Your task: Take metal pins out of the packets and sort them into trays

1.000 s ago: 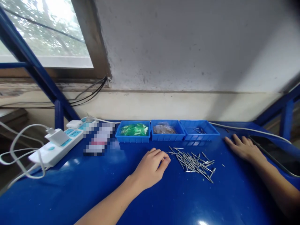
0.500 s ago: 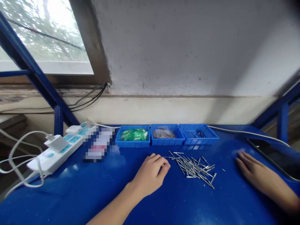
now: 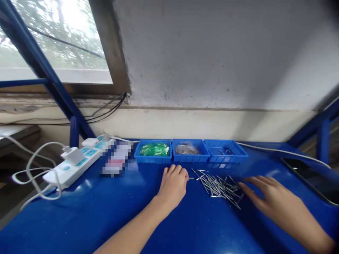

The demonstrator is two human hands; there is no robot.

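Note:
A loose pile of silver blind rivets point(image 3: 218, 187) lies on the blue tabletop point(image 3: 196, 225). My left hand point(image 3: 173, 185) rests left of the pile with its fingers curled closed. One rivet pin pokes out beside its fingertips, and whatever the fingers hold, if anything, is hidden. My right hand point(image 3: 270, 195), slightly blurred, is at the pile's right edge. Its thumb and fingers are apart, with the fingertips close to the outermost rivets and no object visible in them.
Along the back stand three blue bins: one with green packets point(image 3: 155, 149), one with a clear bag point(image 3: 186, 149), one with a few rivets point(image 3: 225, 151). A power strip point(image 3: 76, 164) with white cables and a pixelated item point(image 3: 118, 157) lie left. A dark phone point(image 3: 312, 180) lies right.
My right hand has come from the table near the phone leftward to the rivet pile. The left hand stays beside the pile, turned slightly with its fingers lower. The camera view has shifted a little.

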